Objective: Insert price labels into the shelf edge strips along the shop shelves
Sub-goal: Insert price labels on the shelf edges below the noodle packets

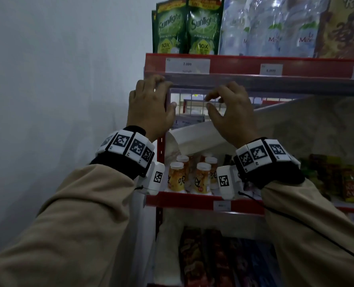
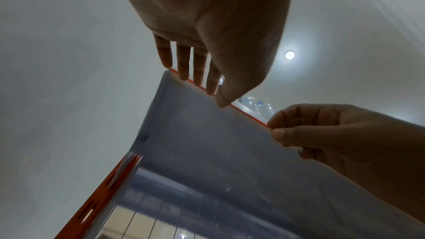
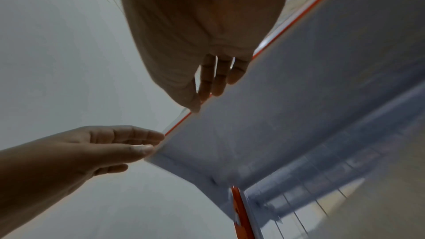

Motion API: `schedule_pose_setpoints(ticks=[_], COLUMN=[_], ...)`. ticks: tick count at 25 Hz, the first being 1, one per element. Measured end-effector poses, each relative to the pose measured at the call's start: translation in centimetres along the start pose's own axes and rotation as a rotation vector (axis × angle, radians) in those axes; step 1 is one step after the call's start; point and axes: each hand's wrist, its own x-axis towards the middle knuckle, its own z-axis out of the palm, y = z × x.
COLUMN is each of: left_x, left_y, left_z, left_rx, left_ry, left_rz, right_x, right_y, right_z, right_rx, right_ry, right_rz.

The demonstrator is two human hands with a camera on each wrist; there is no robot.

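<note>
The red shelf edge strip (image 1: 234, 66) runs level along the front of the upper shelf, its long axis going left to right, its face turned out toward the person. A white price label (image 1: 187, 66) printed "2.000" sits in the strip near its left end, long side along the strip, below the green Sunlight pouches (image 1: 187, 27); a smaller label (image 1: 270, 69) sits further right in the same strip, below the water bottles (image 1: 275, 27).

The left hand (image 1: 151, 106) is at the strip's left corner, just below the "2.000" label: its fingers (image 2: 182, 61) lie nearly straight against the strip's lower edge, the thumb underneath (the left wrist view shows this from below). The right hand (image 1: 232, 112) is a little to the right of it, below the strip, the two hands apart. Its thumb and forefinger are brought close together at the lower edge; whether they pinch the clear lip of the strip or a label, I cannot tell.

Well below the strip, orange-capped bottles (image 1: 192, 177) stand on the next shelf, behind a second red strip (image 1: 192, 201) with its own small label.
</note>
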Motion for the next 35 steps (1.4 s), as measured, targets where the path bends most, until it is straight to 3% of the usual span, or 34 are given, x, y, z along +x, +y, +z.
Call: schedule_pose_setpoints(ticks=[4, 11, 15, 18, 24, 29, 35], left_x=[-7.2, -19.9, -22.0, -23.0, -24.1, -23.4, -21.3], left_y=[0.4, 0.3, 0.0, 0.2, -0.6, -0.4, 2.7], left_z=[2.0, 5.5, 6.1, 6.1, 5.6, 5.6, 7.3], left_rx=[-0.023, 0.078, -0.203, -0.231, -0.198, 0.129, 0.068], left_ry=[-0.079, -0.497, -0.51, -0.517, -0.386, -0.392, -0.453], left_rz=[-0.06, -0.418, -0.526, -0.549, -0.413, -0.27, -0.011], right_x=[-6.9, -18.5, -21.1, -21.5, -21.9, -21.8, -21.1], right_y=[-0.2, -0.1, -0.6, -1.3, -2.2, -2.3, 1.5], right_z=[2.3, 6.1, 7.0, 7.3, 7.0, 5.9, 3.0], right_rx=[0.115, 0.055, -0.012, -0.036, -0.158, -0.323, -0.392], right_ry=[-0.159, -0.373, -0.353, -0.314, -0.368, -0.467, -0.439], right_rz=[0.063, 0.236, 0.252, 0.285, 0.243, 0.237, 0.292])
